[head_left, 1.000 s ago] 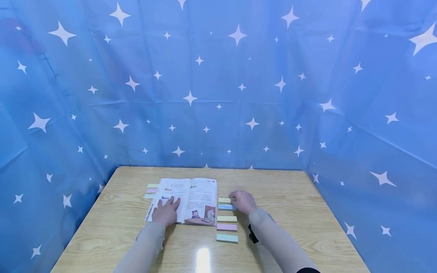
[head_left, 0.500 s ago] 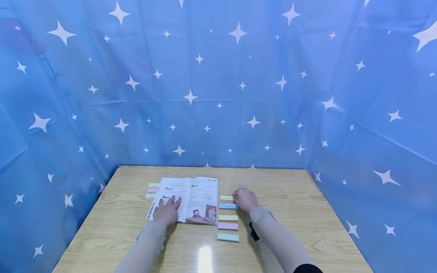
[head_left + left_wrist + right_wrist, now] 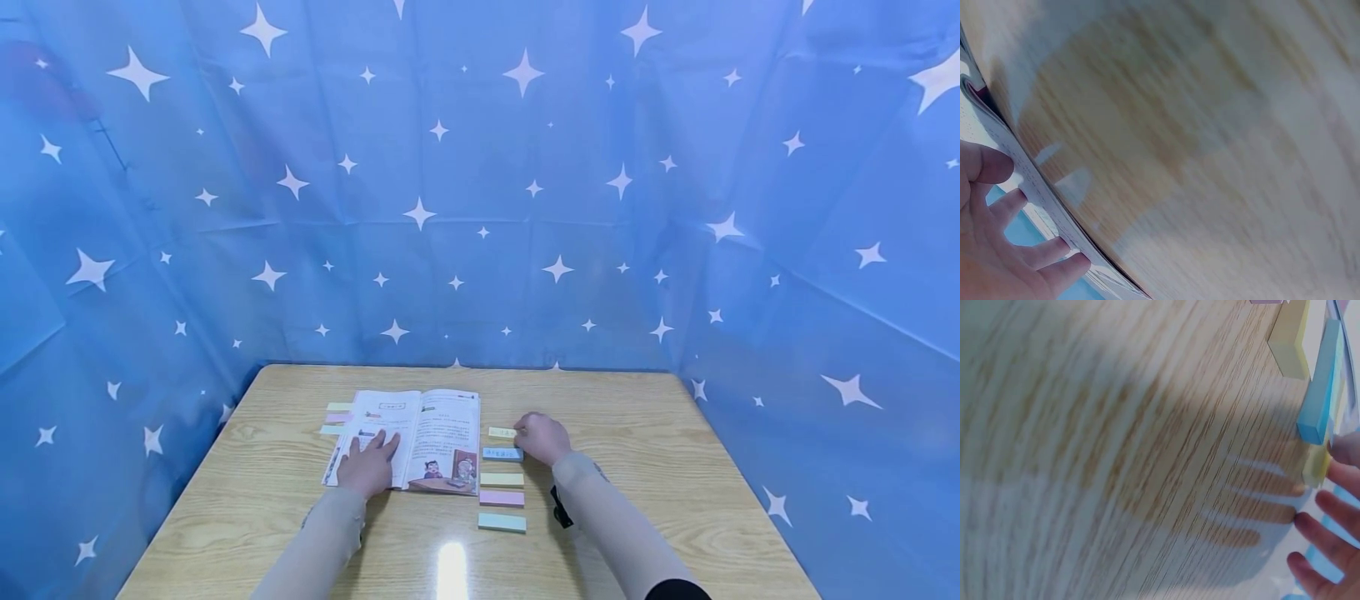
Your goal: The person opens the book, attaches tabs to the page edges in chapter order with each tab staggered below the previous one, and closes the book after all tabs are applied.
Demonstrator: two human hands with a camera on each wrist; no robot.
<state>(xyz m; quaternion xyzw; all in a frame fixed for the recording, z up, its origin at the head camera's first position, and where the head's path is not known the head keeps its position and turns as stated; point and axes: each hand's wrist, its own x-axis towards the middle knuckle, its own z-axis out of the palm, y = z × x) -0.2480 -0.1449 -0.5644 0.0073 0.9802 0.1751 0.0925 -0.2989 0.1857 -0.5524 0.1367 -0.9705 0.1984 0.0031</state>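
An open book with printed text and cartoon pictures lies on the table. My left hand rests on its left page with the fingers spread, as the left wrist view also shows. Right of the book, my right hand pinches the end of a yellow sticky note pad with writing on it. In the right wrist view, thumb and index finger meet at this yellow pad, while the other fingers are held apart. Just nearer to me lies a blue sticky note pad, also written on.
Nearer me in the same column lie a second yellow pad, a pink pad and a green pad. Several coloured tabs stick out past the book's left edge. A blue star-patterned curtain surrounds the wooden table.
The written yellow pad and my right hand have shifted slightly right and away from me, widening the gap to the blue pad. My left hand stays on the page.
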